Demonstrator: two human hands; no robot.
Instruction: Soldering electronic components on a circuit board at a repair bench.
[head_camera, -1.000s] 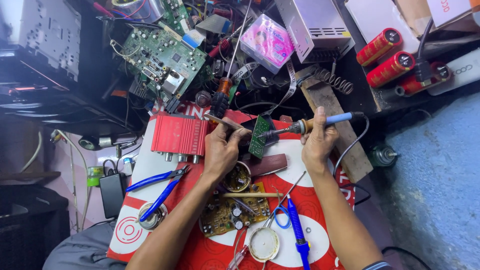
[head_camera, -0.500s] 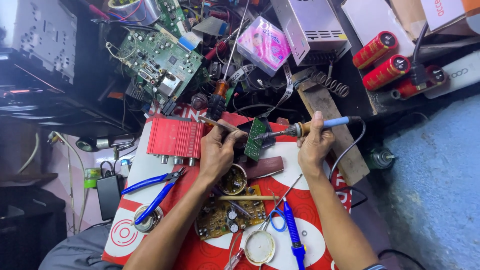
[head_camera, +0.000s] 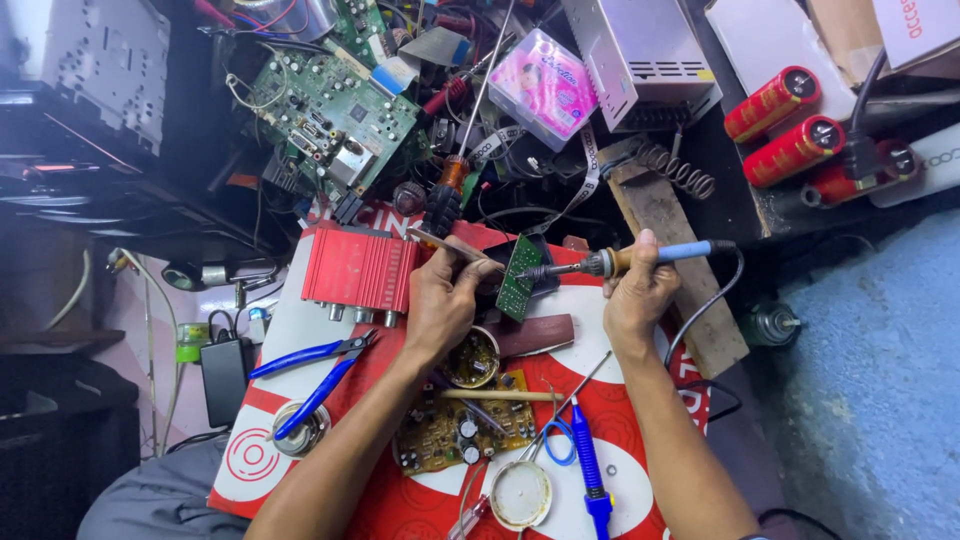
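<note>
My left hand (head_camera: 446, 300) grips thin tweezers (head_camera: 452, 248) that reach toward a small green circuit board (head_camera: 519, 277) standing tilted on the red mat (head_camera: 640, 420). My right hand (head_camera: 638, 297) holds a soldering iron (head_camera: 640, 258) with a blue handle, its tip touching the small board from the right. A red finned amplifier case (head_camera: 358, 270) lies just left of my left hand. Below my hands lie a round tin (head_camera: 472, 357) and a brown circuit board with capacitors (head_camera: 462, 432).
Blue-handled pliers (head_camera: 312, 372) rest at the left of the mat. A blue screwdriver (head_camera: 588, 462) and a round lid (head_camera: 520, 494) lie at the front. Behind are a large green circuit board (head_camera: 330, 115), a pink box (head_camera: 546, 85), a metal power supply (head_camera: 640, 55) and red capacitors (head_camera: 790, 125).
Both hands have stayed on the small board; the view has shifted slightly and the hands sit a little higher on the mat. Tweezers and iron remain at the board.
</note>
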